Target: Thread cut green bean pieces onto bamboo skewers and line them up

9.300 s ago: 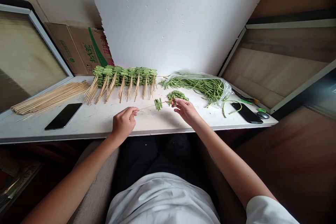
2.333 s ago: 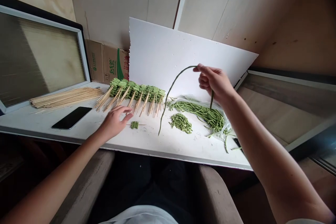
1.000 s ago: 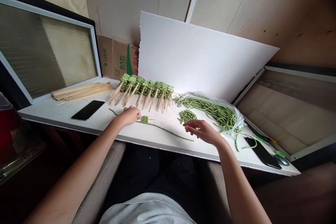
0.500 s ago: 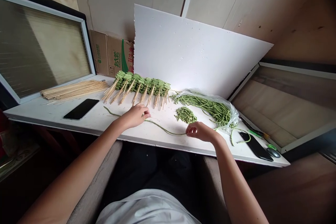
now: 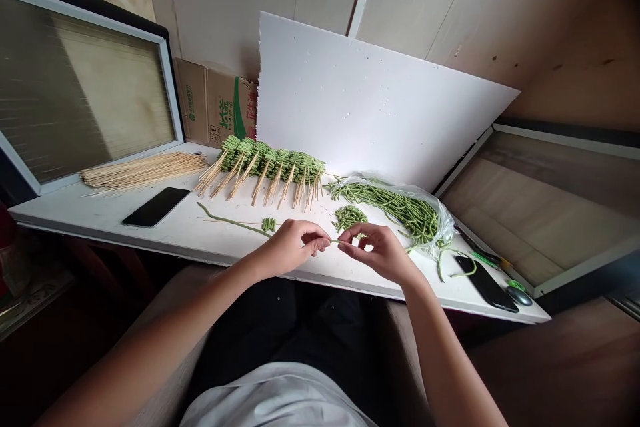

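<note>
A long green bean [image 5: 230,220] lies across the front of the white table, its far end toward the left. My left hand [image 5: 295,245] pinches it near its right end, thumb and forefinger closed. My right hand [image 5: 379,248] grips the tip close beside, so only a short stretch of bean shows between the fingertips. Just behind my left hand lies a thin skewer with several short bean pieces [image 5: 269,223] on it. A small pile of short bean pieces [image 5: 349,216] sits behind my right hand, partly covered by it.
Bean-loaded skewers [image 5: 273,163] are stacked at the back, with bare skewers [image 5: 145,171] and a phone [image 5: 156,207] to their left. Long beans [image 5: 400,203] fill a clear plastic bag at right. Another phone [image 5: 485,282] lies near the right edge. A white foam board [image 5: 370,100] stands behind.
My left hand has moved right along the bean, close to my right hand, uncovering the skewer with bean pieces. My right hand has shifted slightly left and up.
</note>
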Motion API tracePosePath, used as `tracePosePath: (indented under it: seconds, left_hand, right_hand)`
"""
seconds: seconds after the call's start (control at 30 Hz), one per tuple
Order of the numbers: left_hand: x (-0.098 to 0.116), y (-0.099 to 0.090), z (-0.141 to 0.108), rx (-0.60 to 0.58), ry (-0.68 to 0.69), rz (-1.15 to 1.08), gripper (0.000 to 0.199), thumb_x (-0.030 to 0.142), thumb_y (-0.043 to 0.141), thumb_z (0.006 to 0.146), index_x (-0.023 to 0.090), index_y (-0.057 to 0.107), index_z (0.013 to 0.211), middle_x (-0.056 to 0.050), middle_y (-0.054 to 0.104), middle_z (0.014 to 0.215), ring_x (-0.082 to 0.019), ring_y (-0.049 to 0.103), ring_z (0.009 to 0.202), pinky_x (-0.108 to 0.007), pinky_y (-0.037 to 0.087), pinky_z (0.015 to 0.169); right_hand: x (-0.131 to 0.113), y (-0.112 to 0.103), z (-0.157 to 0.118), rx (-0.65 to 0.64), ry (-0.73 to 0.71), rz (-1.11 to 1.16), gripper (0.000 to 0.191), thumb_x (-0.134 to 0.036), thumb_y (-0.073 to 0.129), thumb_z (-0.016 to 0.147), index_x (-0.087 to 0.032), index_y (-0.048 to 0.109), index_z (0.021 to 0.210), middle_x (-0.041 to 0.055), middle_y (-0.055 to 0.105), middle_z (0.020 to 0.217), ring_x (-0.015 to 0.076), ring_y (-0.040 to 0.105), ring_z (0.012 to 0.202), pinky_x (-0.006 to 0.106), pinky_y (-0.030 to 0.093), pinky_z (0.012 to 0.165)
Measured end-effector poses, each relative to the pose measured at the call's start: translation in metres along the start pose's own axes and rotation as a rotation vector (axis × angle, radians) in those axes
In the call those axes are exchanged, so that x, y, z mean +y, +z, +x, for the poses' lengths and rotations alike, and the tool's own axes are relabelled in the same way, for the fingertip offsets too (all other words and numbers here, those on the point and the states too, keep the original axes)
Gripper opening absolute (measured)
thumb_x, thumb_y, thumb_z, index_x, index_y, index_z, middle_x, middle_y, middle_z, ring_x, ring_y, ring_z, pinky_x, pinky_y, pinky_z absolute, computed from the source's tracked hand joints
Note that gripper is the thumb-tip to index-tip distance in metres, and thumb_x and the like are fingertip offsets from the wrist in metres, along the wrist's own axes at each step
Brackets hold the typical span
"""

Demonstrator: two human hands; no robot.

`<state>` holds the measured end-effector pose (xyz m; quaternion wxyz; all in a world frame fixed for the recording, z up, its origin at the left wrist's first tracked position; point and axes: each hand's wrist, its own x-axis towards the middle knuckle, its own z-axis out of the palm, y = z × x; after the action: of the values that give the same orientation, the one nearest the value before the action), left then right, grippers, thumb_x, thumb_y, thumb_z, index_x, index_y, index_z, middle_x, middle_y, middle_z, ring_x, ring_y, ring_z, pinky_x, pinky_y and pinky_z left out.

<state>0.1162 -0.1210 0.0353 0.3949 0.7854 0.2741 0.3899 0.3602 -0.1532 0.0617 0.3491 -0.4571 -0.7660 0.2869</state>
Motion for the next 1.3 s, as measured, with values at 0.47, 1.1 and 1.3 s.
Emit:
tracePosePath:
  seconds: [0.47,1.1,1.3]
  left_hand:
    - [0.002,0.002,0.000,0.063,0.059,0.014,0.016,0.034,0.075,0.095,0.020,0.081,0.091,-0.008,0.079,0.091,-0.020,0.071,0.084,-0.032,0.056,0.079]
    - [-0.027,-0.011,0.009,0.053,-0.037,-0.168,0.024,0.034,0.072,0.096,0.012,0.082,0.093,-0.009,0.077,0.086,-0.015,0.068,0.070,-0.028,0.056,0.069]
    - [-0.034,-0.011,0.010,-0.003,-0.120,-0.253,0.042,0.050,0.075,0.094,0.016,0.082,0.119,-0.013,0.080,0.107,-0.018,0.069,0.087,-0.031,0.058,0.080]
  right_hand:
    - [0.002,0.020,0.002,0.038,0.035,0.188,0.029,-0.049,0.084,0.085,-0.021,0.079,0.090,0.0057,0.075,0.089,0.0191,0.065,0.078,0.027,0.046,0.059]
    - [0.061,-0.004,0.018,0.330,0.112,0.209,0.041,-0.060,0.081,0.085,-0.019,0.080,0.093,0.0066,0.074,0.082,0.0157,0.058,0.064,0.027,0.042,0.055]
    - [0.149,-0.038,0.018,0.573,0.368,-0.182,0.057,-0.067,0.075,0.079,-0.013,0.084,0.091,0.0149,0.081,0.083,0.0274,0.072,0.072,0.033,0.047,0.061]
